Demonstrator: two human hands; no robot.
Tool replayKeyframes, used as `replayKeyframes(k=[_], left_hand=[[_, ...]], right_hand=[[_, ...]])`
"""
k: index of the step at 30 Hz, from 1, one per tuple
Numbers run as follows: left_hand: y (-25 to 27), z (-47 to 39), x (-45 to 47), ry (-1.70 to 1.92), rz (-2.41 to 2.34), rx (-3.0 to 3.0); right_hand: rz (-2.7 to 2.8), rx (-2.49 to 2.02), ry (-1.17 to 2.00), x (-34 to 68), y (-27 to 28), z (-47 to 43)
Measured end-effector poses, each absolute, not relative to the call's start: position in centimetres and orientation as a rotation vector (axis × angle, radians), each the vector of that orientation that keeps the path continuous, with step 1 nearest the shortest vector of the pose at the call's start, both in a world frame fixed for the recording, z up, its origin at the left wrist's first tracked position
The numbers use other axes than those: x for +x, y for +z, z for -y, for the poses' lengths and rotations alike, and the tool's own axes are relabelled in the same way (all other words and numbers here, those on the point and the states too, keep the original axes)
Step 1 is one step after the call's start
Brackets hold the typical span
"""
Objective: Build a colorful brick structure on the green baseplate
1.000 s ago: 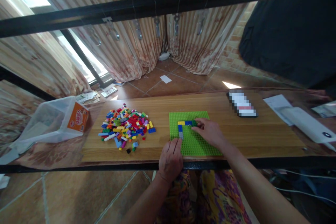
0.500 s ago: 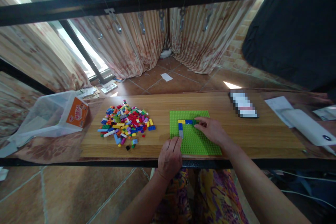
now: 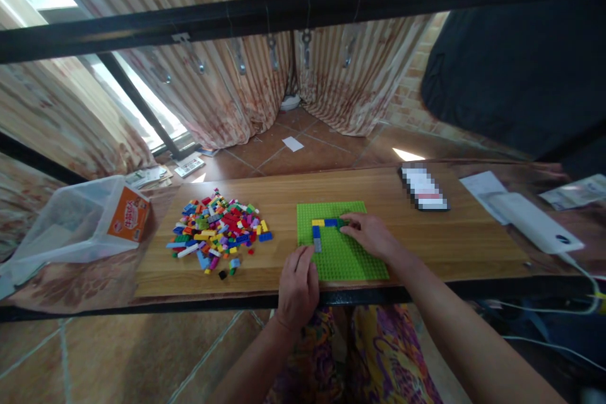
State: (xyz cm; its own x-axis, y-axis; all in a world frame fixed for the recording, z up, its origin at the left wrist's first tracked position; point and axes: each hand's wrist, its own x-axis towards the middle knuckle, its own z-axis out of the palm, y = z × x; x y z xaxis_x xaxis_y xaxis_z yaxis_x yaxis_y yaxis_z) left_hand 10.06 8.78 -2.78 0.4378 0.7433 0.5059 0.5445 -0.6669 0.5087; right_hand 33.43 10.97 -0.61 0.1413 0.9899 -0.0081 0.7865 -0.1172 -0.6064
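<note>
A bright green studded baseplate (image 3: 353,259) lies flat in front of me. On it several toy bricks form a corner: a yellow brick (image 3: 318,223) and a blue brick (image 3: 331,223) in a row, then another blue brick (image 3: 316,232) and a grey brick (image 3: 317,245) running toward me. My right hand (image 3: 369,235) pinches a dark green brick (image 3: 341,225) at the row's right end; whether it is pressed down is hidden by the fingers. My left hand (image 3: 299,284) rests at the plate's near left edge, fingers stretched out, fingertips close to the grey brick.
Left of the plate, a heap of mixed bricks (image 3: 222,227) covers part of the wooden board (image 3: 279,192). Farther left a clear plastic bin (image 3: 80,214) lies on its side. A phone (image 3: 423,186) and a white power bank-like device (image 3: 544,221) are at right. A black bar (image 3: 265,9) crosses above.
The whole view has shifted slightly, so things appear farther left. Both hands keep nearly the same places on the baseplate, the right still at the dark green brick.
</note>
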Motion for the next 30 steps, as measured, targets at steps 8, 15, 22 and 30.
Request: replayKeyframes(k=[8, 15, 22, 30], left_hand=[[0.2, -11.6, 15.6, 0.558, -1.088, 2.684], [-0.6, -12.7, 16.8, 0.401, -1.14, 2.721], [0.1, -12.4, 17.2, 0.356, -1.211, 2.668], [-0.1, -12.4, 17.3, 0.331, -1.245, 2.666]], right_hand=[[1.737, -1.933, 0.563, 33.5, -0.6, -11.1], [1.744, -1.933, 0.569, 33.5, -0.6, -11.2], [1.8, -1.932, 0.584, 34.0, -0.8, -11.6], [1.89, -1.893, 0.612, 34.2, -1.2, -11.6]])
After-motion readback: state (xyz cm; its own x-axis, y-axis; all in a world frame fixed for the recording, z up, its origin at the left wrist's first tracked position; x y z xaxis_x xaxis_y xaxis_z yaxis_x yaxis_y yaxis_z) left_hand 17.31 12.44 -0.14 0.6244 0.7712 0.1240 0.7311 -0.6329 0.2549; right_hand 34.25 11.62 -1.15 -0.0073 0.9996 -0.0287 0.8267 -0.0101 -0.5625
